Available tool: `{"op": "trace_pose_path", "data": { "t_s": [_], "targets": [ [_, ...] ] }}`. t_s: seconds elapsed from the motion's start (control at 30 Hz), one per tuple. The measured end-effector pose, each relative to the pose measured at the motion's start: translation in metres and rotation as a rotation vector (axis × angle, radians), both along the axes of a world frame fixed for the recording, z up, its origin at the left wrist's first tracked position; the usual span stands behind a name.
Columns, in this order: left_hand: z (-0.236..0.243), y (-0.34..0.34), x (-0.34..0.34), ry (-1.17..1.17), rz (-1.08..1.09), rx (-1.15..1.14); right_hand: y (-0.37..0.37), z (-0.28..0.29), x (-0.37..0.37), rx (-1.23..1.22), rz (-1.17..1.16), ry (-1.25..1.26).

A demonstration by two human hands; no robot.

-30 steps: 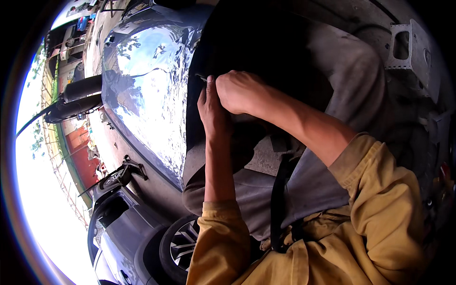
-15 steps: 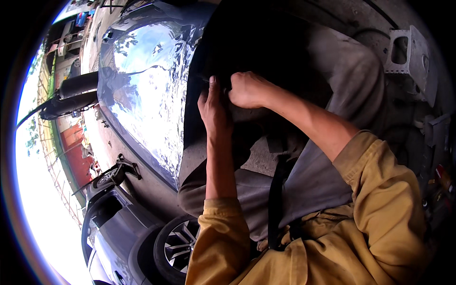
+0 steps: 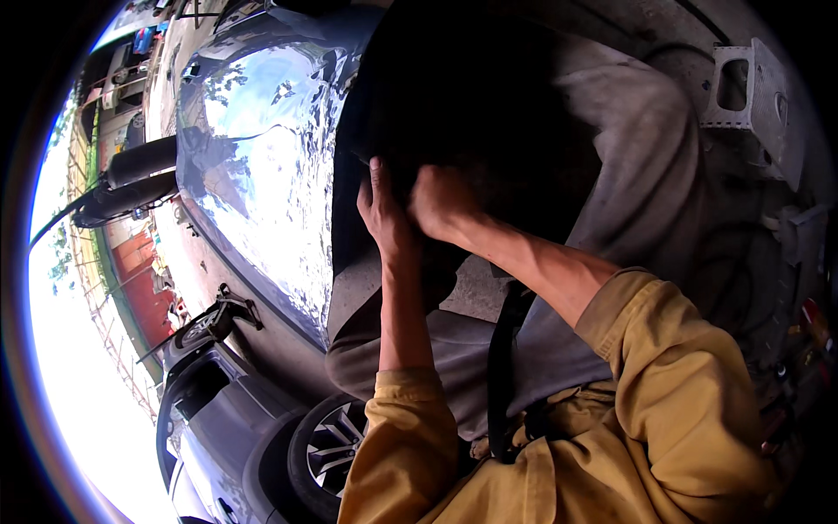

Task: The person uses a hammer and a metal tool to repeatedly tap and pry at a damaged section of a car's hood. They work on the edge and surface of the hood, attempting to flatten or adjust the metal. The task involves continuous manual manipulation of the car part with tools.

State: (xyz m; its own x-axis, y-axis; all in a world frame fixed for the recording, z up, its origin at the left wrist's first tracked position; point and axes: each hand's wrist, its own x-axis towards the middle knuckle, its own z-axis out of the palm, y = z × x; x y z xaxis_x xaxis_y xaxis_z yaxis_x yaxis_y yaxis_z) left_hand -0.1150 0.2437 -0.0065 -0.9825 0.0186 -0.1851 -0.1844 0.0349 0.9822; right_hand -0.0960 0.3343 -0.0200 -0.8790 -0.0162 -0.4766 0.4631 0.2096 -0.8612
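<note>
My left hand [image 3: 386,217] is at the dark inner side of a large glossy car body panel [image 3: 262,166], close to its edge. Its thumb points upward and the other fingers look bent, partly lost in shadow. Beside it, almost touching, my right hand [image 3: 443,203] is closed in a fist, its back turned up and slightly blurred. What either hand grips is too dark to make out. The panel's bright outer face mirrors sky and trees. Both hands are above my lap, between my bent legs in grey trousers [image 3: 646,131].
To the lower left stands a grey car, its wheel [image 3: 332,445] close to my left sleeve. Black cylinders [image 3: 144,175] lie beyond the panel. A perforated white stool [image 3: 755,109] is at the far right, with cables on the floor nearby.
My right fist has come down and a little left, nearer to my left hand, and its forearm dropped. My left hand shifted slightly down and left. The panel also appears slightly left.
</note>
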Motion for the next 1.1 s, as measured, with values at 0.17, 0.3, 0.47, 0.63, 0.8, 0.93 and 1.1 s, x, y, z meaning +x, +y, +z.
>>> {"op": "trace_pose_path", "data": {
  "t_s": [0.17, 0.3, 0.47, 0.63, 0.8, 0.93, 1.1],
  "targets": [
    [0.012, -0.002, -0.003, -0.042, -0.037, 0.031, 0.001, 0.026, 0.004, -0.013, -0.052, -0.032],
    [0.021, 0.0, -0.008, -0.184, 0.008, 0.155, 0.009, 0.046, 0.0, -0.056, -0.019, -0.098],
    [0.023, -0.001, -0.008, -0.198, -0.037, 0.188, 0.003, 0.028, 0.001, 0.022, -0.021, 0.006],
    [0.029, 0.011, -0.008, -0.141, -0.064, 0.012, 0.017, 0.024, -0.004, 0.043, 0.04, 0.098],
    [0.027, 0.01, -0.015, -0.084, -0.081, -0.04, 0.04, 0.038, -0.009, 0.017, 0.152, 0.102],
    [0.043, 0.015, -0.006, -0.19, 0.025, -0.124, 0.058, 0.02, -0.012, -0.533, 0.216, -0.043],
    [0.05, -0.005, -0.006, -0.104, -0.159, -0.199, 0.052, 0.004, -0.011, -1.145, 0.195, -0.135]
  ]
}}
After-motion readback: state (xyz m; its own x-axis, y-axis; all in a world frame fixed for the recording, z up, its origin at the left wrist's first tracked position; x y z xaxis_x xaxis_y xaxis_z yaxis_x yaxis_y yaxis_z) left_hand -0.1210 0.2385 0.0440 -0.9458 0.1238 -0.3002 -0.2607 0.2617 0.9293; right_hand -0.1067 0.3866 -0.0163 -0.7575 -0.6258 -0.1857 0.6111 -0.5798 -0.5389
